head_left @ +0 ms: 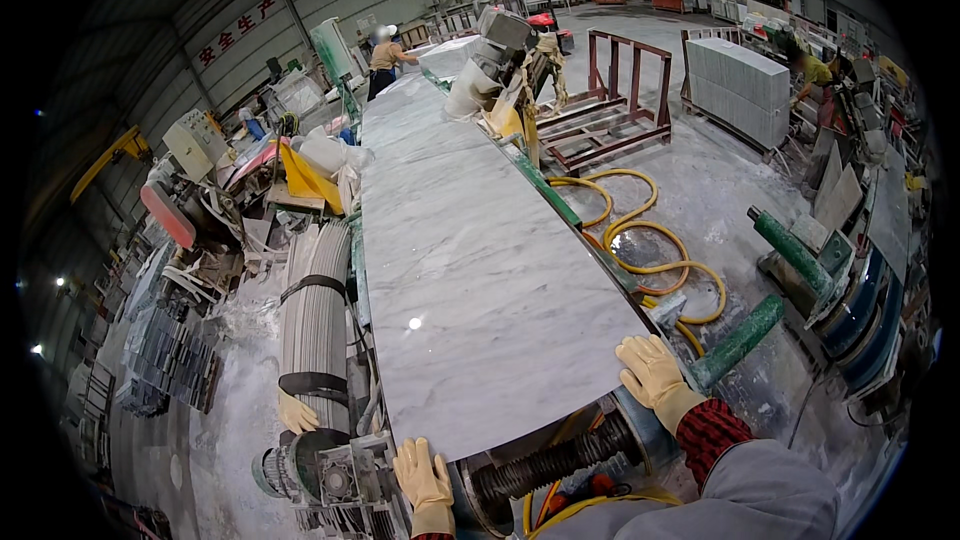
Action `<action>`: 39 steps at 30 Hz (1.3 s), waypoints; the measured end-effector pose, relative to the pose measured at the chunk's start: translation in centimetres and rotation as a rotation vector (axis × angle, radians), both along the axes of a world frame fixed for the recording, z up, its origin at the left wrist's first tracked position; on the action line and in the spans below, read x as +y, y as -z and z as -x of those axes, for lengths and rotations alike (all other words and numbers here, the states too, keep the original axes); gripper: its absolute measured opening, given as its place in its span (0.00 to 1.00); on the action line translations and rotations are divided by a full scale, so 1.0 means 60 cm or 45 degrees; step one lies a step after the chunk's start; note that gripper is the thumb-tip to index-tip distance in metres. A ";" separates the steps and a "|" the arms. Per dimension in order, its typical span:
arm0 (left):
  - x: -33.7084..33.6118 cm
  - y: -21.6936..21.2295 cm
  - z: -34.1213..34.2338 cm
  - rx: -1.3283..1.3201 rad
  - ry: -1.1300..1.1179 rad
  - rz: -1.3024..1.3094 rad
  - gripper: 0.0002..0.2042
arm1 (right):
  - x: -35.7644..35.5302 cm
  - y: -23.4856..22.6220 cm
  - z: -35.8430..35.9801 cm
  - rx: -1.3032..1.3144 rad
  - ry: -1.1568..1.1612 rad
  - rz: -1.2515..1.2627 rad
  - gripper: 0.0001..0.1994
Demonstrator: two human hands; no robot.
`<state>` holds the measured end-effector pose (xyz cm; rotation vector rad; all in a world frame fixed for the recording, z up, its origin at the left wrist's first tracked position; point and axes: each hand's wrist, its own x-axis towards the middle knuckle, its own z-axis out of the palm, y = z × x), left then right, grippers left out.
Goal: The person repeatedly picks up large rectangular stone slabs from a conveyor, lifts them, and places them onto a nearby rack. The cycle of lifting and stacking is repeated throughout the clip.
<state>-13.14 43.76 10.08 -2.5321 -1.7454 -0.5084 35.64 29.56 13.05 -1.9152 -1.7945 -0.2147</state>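
A long, polished white marble slab (490, 310) with grey veins stretches away in front of me on a roller conveyor. My left hand (425, 485), in a cream work glove, is at the slab's near left corner with its fingers stretched forward. At the near right corner, the gloved fingers of my right hand (655, 375) lie extended against the slab's edge. Neither hand is wrapped round anything that I can see. Under the near edge shows a dark ribbed roller (555, 460). A single cream glove (297, 411) rests by the bundled strips left of the conveyor.
Grey strapped strips (315, 310) stand left, above a motor (325, 470). A yellow hose (690, 265) loops across the floor at right, near green rollers (740, 340) and a rusty frame (610, 100). Machinery (500, 50) overhangs the conveyor; a person (385, 60) stands at its far end.
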 end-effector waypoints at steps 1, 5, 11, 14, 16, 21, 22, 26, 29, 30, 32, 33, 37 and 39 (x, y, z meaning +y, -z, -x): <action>-0.001 0.000 0.000 -0.005 -0.001 0.003 0.26 | -0.002 0.005 -0.002 -0.005 0.016 0.029 0.22; -0.001 0.010 0.005 -0.010 -0.005 -0.008 0.26 | -0.005 0.018 -0.005 -0.002 0.033 0.086 0.23; -0.004 0.019 0.010 -0.029 0.000 -0.030 0.26 | -0.009 0.016 -0.005 0.003 0.030 0.086 0.23; -0.006 0.018 0.012 -0.027 0.010 -0.047 0.26 | -0.010 0.016 -0.001 -0.027 0.038 0.046 0.22; -0.011 0.002 0.004 -0.012 0.005 -0.025 0.26 | -0.011 0.011 0.001 -0.034 0.037 0.036 0.22; -0.015 -0.004 0.005 -0.018 0.025 -0.038 0.26 | -0.013 0.007 0.000 -0.015 0.010 0.032 0.23; -0.016 -0.001 0.006 -0.018 0.027 -0.049 0.26 | -0.014 0.007 0.000 -0.027 0.011 0.021 0.22; -0.019 0.002 0.007 0.004 0.014 -0.063 0.25 | -0.015 0.010 0.001 -0.021 -0.004 -0.001 0.22; -0.018 -0.015 -0.003 -0.014 0.041 -0.031 0.25 | -0.021 0.015 -0.001 -0.007 0.013 0.000 0.23; -0.018 -0.011 0.000 -0.010 0.040 -0.048 0.25 | -0.021 0.017 0.000 -0.005 0.016 -0.002 0.23; -0.019 -0.002 0.006 -0.004 0.037 -0.080 0.25 | -0.021 0.018 0.000 -0.013 0.010 0.005 0.23; -0.020 0.002 0.008 -0.002 0.037 -0.095 0.25 | -0.022 0.019 0.001 -0.016 0.009 0.009 0.23; -0.021 0.017 0.014 0.008 0.025 -0.120 0.24 | -0.024 0.018 0.004 -0.032 0.023 0.009 0.23; -0.022 0.016 0.014 0.002 0.019 -0.086 0.24 | -0.025 0.016 0.004 -0.020 0.024 0.030 0.23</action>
